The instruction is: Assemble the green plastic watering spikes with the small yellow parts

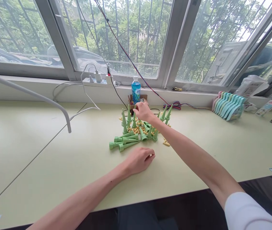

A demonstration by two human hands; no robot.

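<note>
Green plastic plant watering spikes (129, 140) lie in a group at the middle of the table, and several others stand upright on their wide caps. My right hand (143, 111) reaches over them, its fingers pinched at the tip of a standing green spike (134, 121). Small yellowish plugs (137, 130) are scattered among the spikes, with a few more plugs (166, 143) off to the right. Nearer to me, my left hand (140, 159) rests on the table with curled fingers. Whatever it may hold is hidden.
Behind the spikes stand a blue bottle (136, 90) and a small brown box (144, 97). Coiled red and black cable (173, 105) lies by the sill. A pastel rack-like stack (229, 105) sits at the right. A white curved bar (42, 95) crosses the left side.
</note>
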